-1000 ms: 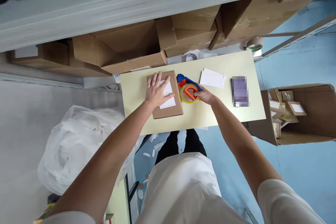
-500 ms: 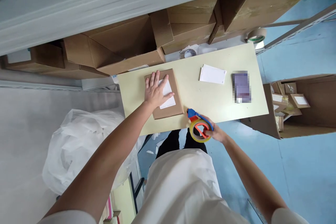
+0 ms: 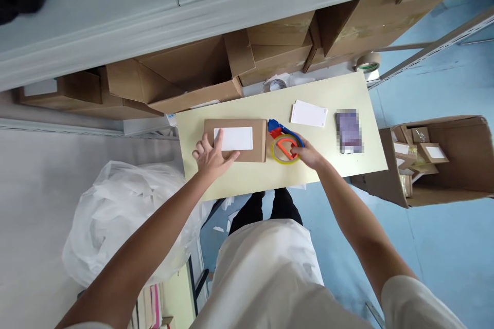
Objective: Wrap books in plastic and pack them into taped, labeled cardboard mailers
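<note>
cardboard box [image 3: 245, 156] lies flat on the pale table [image 3: 343, 165], under the spread fingers of the left hand [image 3: 211, 158]. the index finger reaches over the left end of the white label [image 3: 239, 139] on its top, the thumb points along the near edge, and the other fingers fan out loosely around the left end, clenched on nothing. how hard they press, i can't tell from where i stand.

the right hand [image 3: 307, 154] is closed around the tape dispenser [image 3: 282, 151], its fingers at the orange handle inside the yellow-rimmed roll. the blue and red head sits just beside the right edge of the box; i can't make out whether the two touch.

further along the table, beyond the right hand, there's a stack of white slips [image 3: 309, 113], and to the right of that a purplish thing [image 3: 349, 131], too blurred to name. behind the table stand an open carton [image 3: 193, 98] and two tape rolls [image 3: 277, 85], under a grey shelf [image 3: 231, 7]. off to the right, a large bin carton [image 3: 469, 164] holds small labelled parcels [image 3: 435, 153]. to the left, a cloudy heap of white plastic [image 3: 119, 221] slumps near the table.
</note>
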`<control>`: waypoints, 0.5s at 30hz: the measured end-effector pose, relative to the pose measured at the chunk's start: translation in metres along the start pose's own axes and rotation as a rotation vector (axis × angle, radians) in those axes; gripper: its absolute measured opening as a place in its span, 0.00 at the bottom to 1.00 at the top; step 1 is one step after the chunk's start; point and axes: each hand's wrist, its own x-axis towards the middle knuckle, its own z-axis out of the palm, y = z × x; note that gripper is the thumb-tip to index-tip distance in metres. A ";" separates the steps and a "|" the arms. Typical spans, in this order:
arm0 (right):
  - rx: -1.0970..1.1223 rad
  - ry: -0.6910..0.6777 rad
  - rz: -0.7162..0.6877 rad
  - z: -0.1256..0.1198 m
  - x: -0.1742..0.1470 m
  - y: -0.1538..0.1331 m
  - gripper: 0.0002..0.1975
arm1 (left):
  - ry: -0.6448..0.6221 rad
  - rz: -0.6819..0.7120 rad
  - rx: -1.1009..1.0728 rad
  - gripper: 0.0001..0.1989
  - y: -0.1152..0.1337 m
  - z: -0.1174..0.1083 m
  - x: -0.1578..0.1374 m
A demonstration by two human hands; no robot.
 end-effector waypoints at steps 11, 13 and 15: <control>0.200 -0.372 0.186 -0.001 0.037 -0.022 0.30 | 0.005 0.372 0.027 0.45 0.041 -0.002 0.046; 0.212 -0.356 0.195 -0.002 0.037 -0.019 0.30 | 0.015 0.372 0.009 0.46 0.039 0.000 0.047; 0.180 -0.322 0.171 -0.002 0.039 -0.017 0.30 | 0.021 0.362 -0.003 0.47 0.037 0.001 0.045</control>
